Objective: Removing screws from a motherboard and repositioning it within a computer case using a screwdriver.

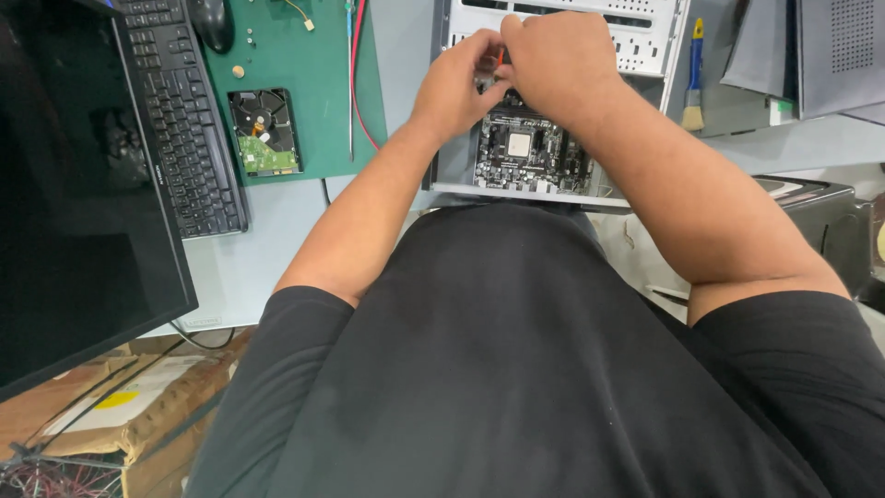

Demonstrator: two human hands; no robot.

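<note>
Fingers of both hands bunch together over the far end of the motherboard point(530, 152) inside the open case point(645, 37). Left hand point(456, 83) pinches a small orange-red part point(499, 57); right hand point(558, 65) curls beside it, its grip hidden. A hard drive point(265, 132) lies on the green mat point(313, 83) to the left.

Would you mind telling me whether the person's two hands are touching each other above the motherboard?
Touching. The head view shows the left hand and right hand pressed together at the fingers above the motherboard, with no gap.
</note>
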